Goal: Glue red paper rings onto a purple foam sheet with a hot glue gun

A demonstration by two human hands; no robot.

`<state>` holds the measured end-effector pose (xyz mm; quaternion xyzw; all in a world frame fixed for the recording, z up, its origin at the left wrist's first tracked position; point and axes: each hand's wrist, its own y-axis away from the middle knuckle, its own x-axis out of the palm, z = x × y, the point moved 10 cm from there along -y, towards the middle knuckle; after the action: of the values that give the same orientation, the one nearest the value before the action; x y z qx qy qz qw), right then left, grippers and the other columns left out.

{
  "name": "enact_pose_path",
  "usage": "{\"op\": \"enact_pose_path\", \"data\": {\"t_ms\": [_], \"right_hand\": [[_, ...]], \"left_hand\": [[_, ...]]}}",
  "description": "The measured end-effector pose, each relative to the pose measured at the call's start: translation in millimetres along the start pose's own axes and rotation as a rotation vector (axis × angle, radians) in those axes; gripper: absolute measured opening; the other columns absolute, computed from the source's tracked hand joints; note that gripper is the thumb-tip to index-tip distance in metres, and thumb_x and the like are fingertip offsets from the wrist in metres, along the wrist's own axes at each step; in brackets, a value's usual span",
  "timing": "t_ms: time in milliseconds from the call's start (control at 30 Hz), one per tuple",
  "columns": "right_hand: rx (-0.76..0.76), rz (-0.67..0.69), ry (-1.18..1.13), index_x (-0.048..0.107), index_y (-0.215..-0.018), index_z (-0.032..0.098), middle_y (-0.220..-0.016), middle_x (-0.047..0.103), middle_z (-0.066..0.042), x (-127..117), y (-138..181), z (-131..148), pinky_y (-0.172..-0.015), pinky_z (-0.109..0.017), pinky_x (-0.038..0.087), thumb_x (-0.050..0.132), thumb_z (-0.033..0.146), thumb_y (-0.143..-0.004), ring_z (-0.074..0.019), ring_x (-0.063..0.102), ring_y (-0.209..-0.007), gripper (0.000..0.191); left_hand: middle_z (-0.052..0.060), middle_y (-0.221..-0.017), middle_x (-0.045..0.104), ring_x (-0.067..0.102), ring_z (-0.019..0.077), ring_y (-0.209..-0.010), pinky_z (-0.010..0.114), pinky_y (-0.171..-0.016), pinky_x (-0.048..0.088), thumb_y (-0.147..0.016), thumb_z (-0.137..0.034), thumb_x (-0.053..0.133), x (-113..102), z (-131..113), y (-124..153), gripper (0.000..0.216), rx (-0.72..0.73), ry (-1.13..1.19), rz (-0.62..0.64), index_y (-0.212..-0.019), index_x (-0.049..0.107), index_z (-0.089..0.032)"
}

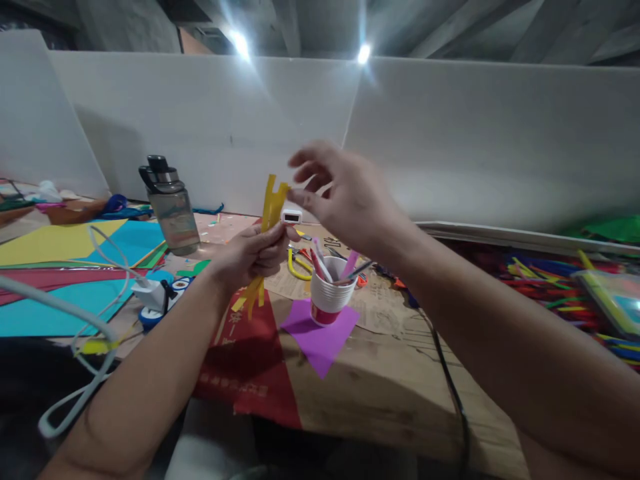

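Observation:
My left hand [250, 252] is closed around a yellow paper piece [273, 205], held upright above the table. Both of its ends are cut into strips, one end showing above my fist and the other hanging below. Beside the upper end is my right hand [353, 200], slightly blurred, with thumb and fingers apart. The thumb tip is at the paper's edge; I cannot tell whether it touches. Below my right hand stands a white and red paper cup [327, 297] holding pens and other slim items. It rests on a purple paper square [321, 350].
Left stands a water bottle [173, 213] near coloured paper sheets [55, 310]. A white charger [149, 293] and looping cable [65, 300] are close to my left arm. Yellow-handled scissors [299, 270] lie behind the cup. Colourful strips [540, 283] are heaped at right; a white partition [450, 140] stands behind.

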<state>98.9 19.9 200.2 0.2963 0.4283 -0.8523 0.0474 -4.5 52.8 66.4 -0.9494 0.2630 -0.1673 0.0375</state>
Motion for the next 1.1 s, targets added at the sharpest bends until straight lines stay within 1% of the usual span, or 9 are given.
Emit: {"op": "enact_pose_path", "data": {"t_ms": [133, 267, 367, 467, 533, 667, 833, 967, 1100], "right_hand": [[-0.001, -0.248, -0.002, 0.058, -0.128, 0.030, -0.121, 0.061, -0.006, -55, 44, 6, -0.088, -0.036, 0.052, 0.067, 0.031, -0.090, -0.0209, 0.061, -0.106, 0.039], [0.061, -0.320, 0.031, 0.049, -0.139, 0.033, -0.134, 0.054, -0.010, -75, 103, -13, -0.098, -0.045, 0.049, 0.064, 0.041, -0.091, -0.0273, 0.053, -0.124, 0.051], [0.283, -0.221, 0.075, 0.039, -0.147, 0.033, -0.141, 0.050, -0.014, -55, 142, -58, -0.097, -0.052, 0.051, 0.075, 0.047, -0.081, -0.0331, 0.052, -0.128, 0.076], [0.525, -0.041, 0.020, 0.042, -0.145, 0.030, -0.139, 0.055, -0.016, -13, 169, -102, -0.094, -0.055, 0.054, 0.084, 0.050, -0.068, -0.0372, 0.058, -0.123, 0.090], [0.620, 0.049, -0.091, 0.052, -0.137, 0.030, -0.134, 0.062, -0.014, 17, 176, -119, -0.092, -0.054, 0.055, 0.087, 0.045, -0.063, -0.0374, 0.062, -0.118, 0.083], [0.606, 0.187, -0.480, 0.060, -0.131, 0.032, -0.119, 0.074, -0.005, 66, 167, -116, -0.094, -0.047, 0.056, 0.078, 0.029, -0.072, -0.0299, 0.070, -0.107, 0.062], [0.483, 0.078, -0.601, 0.067, -0.125, 0.034, -0.124, 0.074, -0.004, 62, 155, -99, -0.114, -0.050, 0.042, 0.081, 0.030, -0.070, -0.0299, 0.062, -0.128, 0.057], [0.584, 0.118, -0.593, 0.069, -0.123, 0.036, -0.110, 0.078, -0.005, 67, 165, -100, -0.104, -0.057, 0.050, 0.081, 0.041, -0.072, -0.0346, 0.069, -0.116, 0.052], [0.579, 0.114, -0.603, 0.069, -0.124, 0.036, -0.109, 0.079, -0.005, 70, 164, -101, -0.095, -0.054, 0.056, 0.073, 0.047, -0.079, -0.0339, 0.069, -0.115, 0.046]], "left_hand": [[-0.011, -0.053, 0.023, 0.012, 0.0022, -0.039, 0.013, -0.035, 0.013, -0.095, -0.035, 0.062, -23, -4, -10, 0.023, 0.076, 0.013, -0.175, -0.084, 0.065, -0.014], [-0.010, -0.054, 0.029, 0.015, 0.0008, -0.039, 0.013, -0.035, 0.012, -0.090, -0.032, 0.068, -36, 5, -14, 0.021, 0.053, -0.010, -0.278, -0.082, 0.062, -0.014], [-0.009, -0.057, 0.038, 0.018, -0.0002, -0.039, 0.014, -0.036, 0.009, -0.081, -0.030, 0.078, -32, 13, -15, 0.022, 0.023, -0.063, -0.279, -0.085, 0.064, -0.014], [-0.009, -0.057, 0.038, 0.019, 0.0004, -0.040, 0.016, -0.038, 0.008, -0.072, -0.032, 0.087, -18, 29, -16, 0.035, -0.079, -0.151, -0.210, -0.095, 0.067, -0.016], [-0.011, -0.054, 0.033, 0.016, 0.0011, -0.040, 0.017, -0.039, 0.007, -0.069, -0.036, 0.089, -9, 42, -16, 0.041, -0.159, -0.211, -0.146, -0.096, 0.066, -0.017], [-0.010, -0.058, 0.033, 0.018, 0.0017, -0.044, 0.018, -0.041, 0.011, -0.068, -0.042, 0.089, -1, 61, -15, 0.041, -0.225, -0.295, -0.053, -0.083, 0.060, -0.017], [-0.009, -0.062, 0.038, 0.019, 0.0019, -0.048, 0.019, -0.043, 0.013, -0.062, -0.036, 0.091, 3, 65, -14, 0.043, -0.219, -0.308, 0.039, -0.077, 0.056, -0.017], [-0.008, -0.065, 0.043, 0.021, 0.0026, -0.049, 0.020, -0.044, 0.014, -0.061, -0.028, 0.090, 6, 65, -12, 0.042, -0.239, -0.310, 0.062, -0.093, 0.066, -0.016], [-0.006, -0.067, 0.047, 0.023, 0.0036, -0.051, 0.020, -0.045, 0.013, -0.062, -0.022, 0.086, 5, 67, -13, 0.038, -0.246, -0.319, 0.050, -0.096, 0.070, -0.015]]}}
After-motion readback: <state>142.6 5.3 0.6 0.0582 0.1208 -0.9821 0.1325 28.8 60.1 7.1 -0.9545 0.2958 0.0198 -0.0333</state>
